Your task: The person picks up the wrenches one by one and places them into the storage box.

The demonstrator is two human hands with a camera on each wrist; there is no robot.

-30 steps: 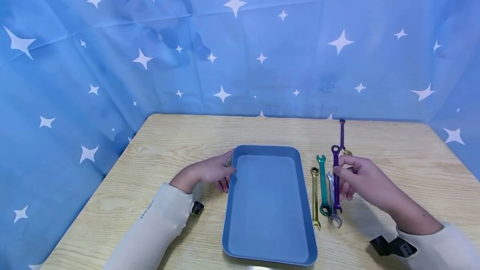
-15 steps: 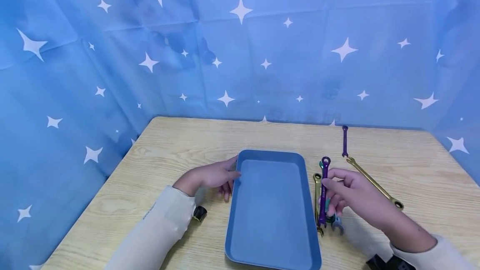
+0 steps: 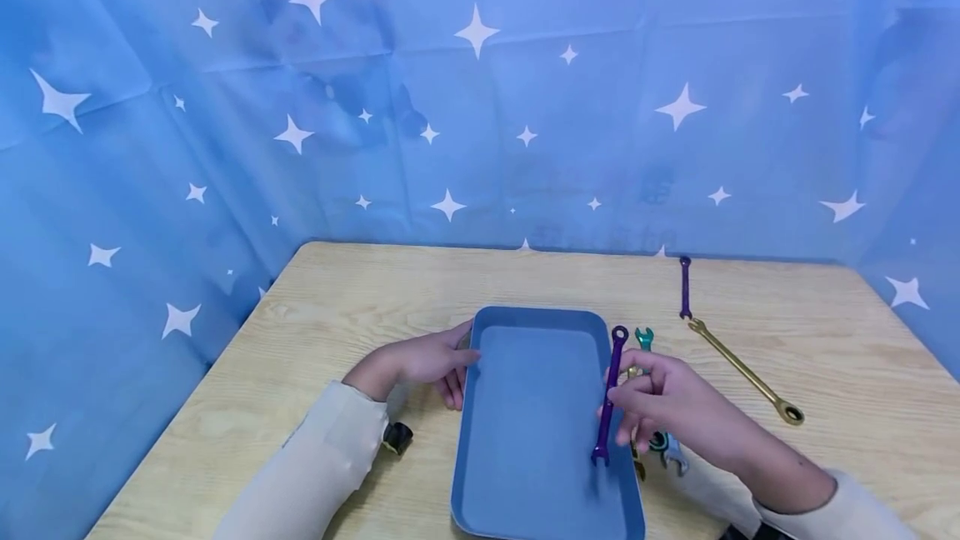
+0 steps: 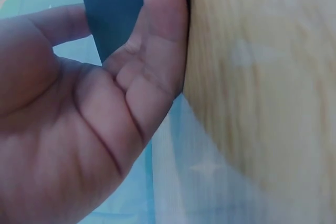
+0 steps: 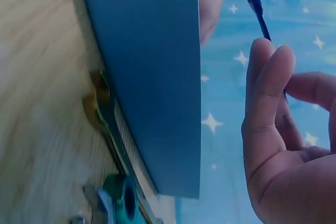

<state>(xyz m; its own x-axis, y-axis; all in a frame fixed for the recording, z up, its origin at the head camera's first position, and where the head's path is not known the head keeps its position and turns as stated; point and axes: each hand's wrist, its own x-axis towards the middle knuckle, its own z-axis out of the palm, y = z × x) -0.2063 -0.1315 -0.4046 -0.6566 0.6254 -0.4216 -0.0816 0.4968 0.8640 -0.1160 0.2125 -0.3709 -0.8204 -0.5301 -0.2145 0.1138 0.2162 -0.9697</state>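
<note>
My right hand (image 3: pixel 660 400) pinches a purple combination wrench (image 3: pixel 611 397) between thumb and fingers, above the right side of a blue rectangular tray (image 3: pixel 536 423). In the right wrist view the wrench (image 5: pixel 253 2) sticks up past the fingertips, higher than the tray's wall (image 5: pixel 152 77). On the tray's left side my left hand (image 3: pixel 427 361) holds the rim, thumb over the edge and fingers against the outer wall. The left wrist view shows that hand (image 4: pixel 100 114) against the dark wall (image 4: pixel 115 9). Nothing lies on the visible tray floor.
Right of the tray lie a green wrench (image 3: pixel 644 338), a silver wrench (image 3: pixel 674 455) and a gold wrench (image 3: pixel 639 468), partly hidden by the right hand. Farther right lie another gold wrench (image 3: pixel 746 369) and a smaller purple wrench (image 3: pixel 685 288). A starry blue curtain (image 3: pixel 480 107) hangs behind the wooden table (image 3: pixel 360 290).
My right hand has carried the purple wrench leftward, from above the other wrenches to over the tray's right rim. The left hand stays at the tray's left side.
</note>
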